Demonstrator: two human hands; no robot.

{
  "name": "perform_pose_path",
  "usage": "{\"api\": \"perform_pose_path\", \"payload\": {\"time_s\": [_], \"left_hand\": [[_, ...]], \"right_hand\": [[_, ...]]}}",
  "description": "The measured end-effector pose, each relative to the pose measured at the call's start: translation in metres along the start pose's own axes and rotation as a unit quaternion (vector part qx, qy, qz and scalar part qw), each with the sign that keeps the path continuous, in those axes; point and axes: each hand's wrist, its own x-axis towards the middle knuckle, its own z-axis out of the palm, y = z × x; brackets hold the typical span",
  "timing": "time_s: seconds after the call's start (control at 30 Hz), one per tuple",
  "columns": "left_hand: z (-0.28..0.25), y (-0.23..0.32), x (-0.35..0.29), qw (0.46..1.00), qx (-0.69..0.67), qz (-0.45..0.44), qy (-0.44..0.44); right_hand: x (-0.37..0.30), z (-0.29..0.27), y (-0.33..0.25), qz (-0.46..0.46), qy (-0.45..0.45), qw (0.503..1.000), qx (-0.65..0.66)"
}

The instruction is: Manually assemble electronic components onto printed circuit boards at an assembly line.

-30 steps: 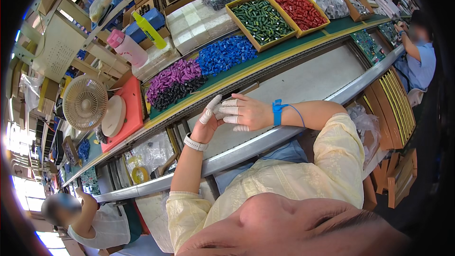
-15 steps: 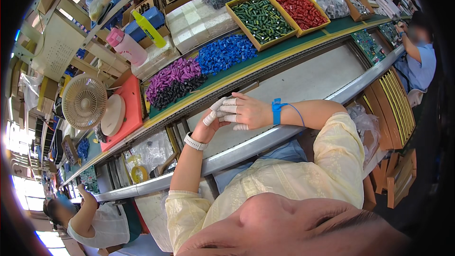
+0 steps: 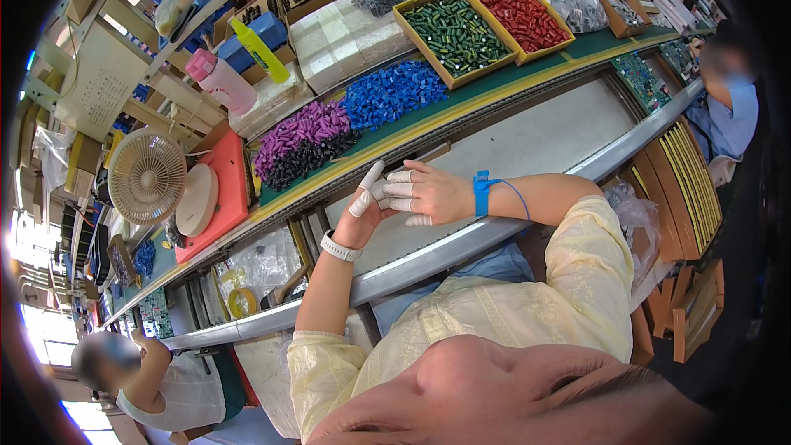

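My left hand (image 3: 362, 213) and my right hand (image 3: 435, 195) meet in front of me over the line's near rail, fingertips touching. White finger cots cover several fingers on both. The left hand, with a white watch (image 3: 340, 247) at its wrist, has a finger raised and stretched. On the right wrist sits a blue wrist strap (image 3: 481, 193) with a thin cord; that hand's fingers reach out flat toward the left hand. No part shows in either hand, though the spots where the fingers overlap are hidden. Nearest beyond them lie heaps of purple (image 3: 309, 129), black (image 3: 305, 161) and blue parts (image 3: 391, 95).
Boxes of green (image 3: 456, 33) and red cylindrical parts (image 3: 521, 16) stand on the far ledge. A fan (image 3: 148, 177), a pink bottle (image 3: 221, 82) and a yellow-green bottle (image 3: 259, 51) are at left. Co-workers sit at both ends, near green circuit boards (image 3: 641, 82). A metal rail (image 3: 412, 268) runs before me.
My left hand's raised finger has straightened upward, away from the right hand's fingers. The right hand stays put. The co-worker at left has raised the head; the one at right has shifted.
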Motion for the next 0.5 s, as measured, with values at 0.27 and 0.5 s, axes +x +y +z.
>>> {"api": "perform_pose_path", "payload": {"time_s": [0.27,0.5], "left_hand": [[0.0037,0.0017,0.0000,1.000,0.001,-0.009,-0.018],[0.0014,-0.0001,-0.0015,1.000,0.002,-0.007,-0.013]], "right_hand": [[-0.0013,0.0027,0.0008,0.001,0.007,1.000,0.004],[0.0006,-0.0003,0.0008,-0.017,0.005,1.000,-0.011]]}}
